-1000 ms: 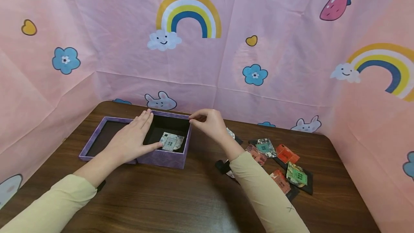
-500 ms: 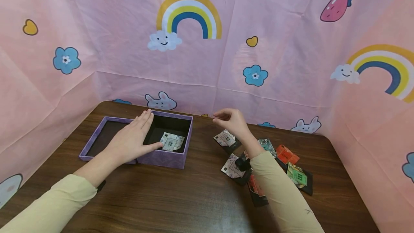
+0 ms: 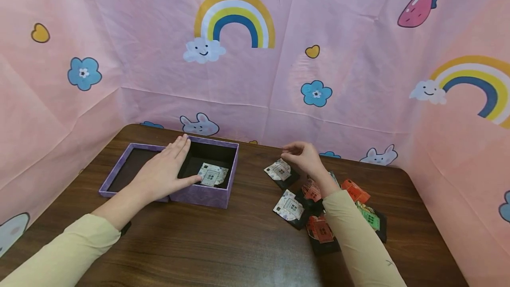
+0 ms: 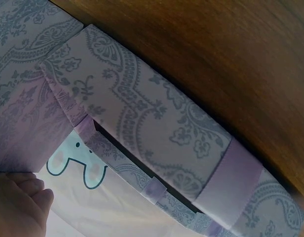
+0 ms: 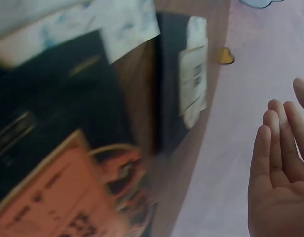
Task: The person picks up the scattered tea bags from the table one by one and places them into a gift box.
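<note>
A purple paisley box [image 3: 201,196] stands on the table, and its lid [image 3: 111,176] lies to its left. My left hand [image 3: 163,174] rests across the box's left rim, fingers straight and thumb reaching over the front edge; its fingers [image 4: 28,197] also show at the box in the left wrist view. A pale printed square packet [image 3: 213,174] lies inside the box. My right hand [image 3: 307,160] hovers with bent fingers and nothing between them, close over a pale packet with black backing [image 3: 279,170]. The right wrist view shows its fingers [image 5: 260,163] held together.
Several flat packets lie scattered at the right: a white one [image 3: 290,206], red ones [image 3: 320,230], an orange one [image 3: 356,191] and a green one [image 3: 370,218]. The right forearm covers some. A pink patterned cloth [image 3: 247,79] walls the table's back and sides.
My right hand has moved right from the box's back right corner to above the packets, uncovering the pale and white ones. The left hand has stayed on the box.
</note>
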A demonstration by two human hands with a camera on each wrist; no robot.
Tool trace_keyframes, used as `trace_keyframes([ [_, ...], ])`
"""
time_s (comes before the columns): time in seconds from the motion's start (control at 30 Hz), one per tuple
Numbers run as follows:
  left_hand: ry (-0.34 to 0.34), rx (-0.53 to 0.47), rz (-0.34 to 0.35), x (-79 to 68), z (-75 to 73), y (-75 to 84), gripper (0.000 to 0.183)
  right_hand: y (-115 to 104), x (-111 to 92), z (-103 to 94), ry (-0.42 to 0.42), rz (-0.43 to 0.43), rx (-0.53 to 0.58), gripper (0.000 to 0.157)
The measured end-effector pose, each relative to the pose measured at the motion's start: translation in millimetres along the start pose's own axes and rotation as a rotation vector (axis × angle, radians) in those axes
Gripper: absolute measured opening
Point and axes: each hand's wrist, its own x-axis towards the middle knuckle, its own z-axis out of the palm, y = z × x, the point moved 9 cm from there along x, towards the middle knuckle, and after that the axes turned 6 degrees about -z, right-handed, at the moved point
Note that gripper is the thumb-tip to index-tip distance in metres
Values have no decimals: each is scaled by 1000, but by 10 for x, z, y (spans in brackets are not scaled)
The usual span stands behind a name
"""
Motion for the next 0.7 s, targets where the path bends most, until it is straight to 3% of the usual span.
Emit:
trace_keyframes([
  [0.37, -7, 3, -5, -5, -6, 9, 109, 297, -34, 14, -40, 36, 38, 34],
  [0.7, 15, 6, 7, 0, 2, -2, 110, 547, -61, 122, -109, 151, 115, 41],
])
